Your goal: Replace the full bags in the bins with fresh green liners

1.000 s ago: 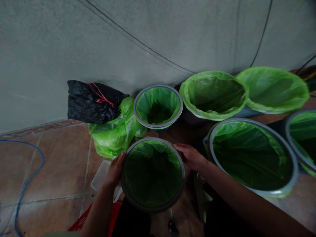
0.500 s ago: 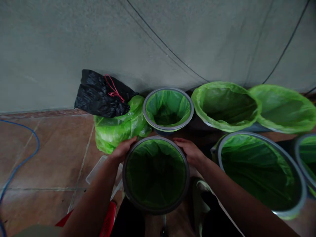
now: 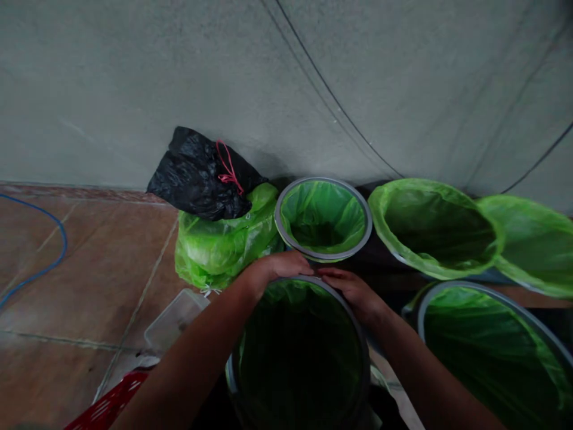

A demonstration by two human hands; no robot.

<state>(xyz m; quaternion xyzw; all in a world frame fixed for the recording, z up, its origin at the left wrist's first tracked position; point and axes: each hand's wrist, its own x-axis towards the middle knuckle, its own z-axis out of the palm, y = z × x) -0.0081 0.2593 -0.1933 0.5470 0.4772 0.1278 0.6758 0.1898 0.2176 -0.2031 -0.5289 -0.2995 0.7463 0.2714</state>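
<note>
A round trash can [image 3: 364, 358] with a grey rim and a green liner bag [image 3: 295, 292] stands close in front of me, tilted toward me. My left hand [image 3: 289, 264] curls over its far rim, with the forearm crossing above the opening. On the far right part of the same rim lies my right hand [image 3: 353, 289], its fingertips almost meeting the left ones. Both hands are closed on the rim; what the fingertips press is partly hidden. Just beyond them is another lined trash can [image 3: 367, 224], smaller in view.
More green-lined trash cans [image 3: 447, 275] stand to the right, along the wall. Left of them, a black plastic bag [image 3: 206, 176] with a red tie rests on a green bag [image 3: 215, 248]. A clear plastic container [image 3: 172, 319], a red basket [image 3: 114, 400] and a blue hose [image 3: 62, 239] lie on the tiles.
Both hands have slid from the sides of the rim to its far edge, closer together. The can has come nearer to me and tilted. The view has shifted left.
</note>
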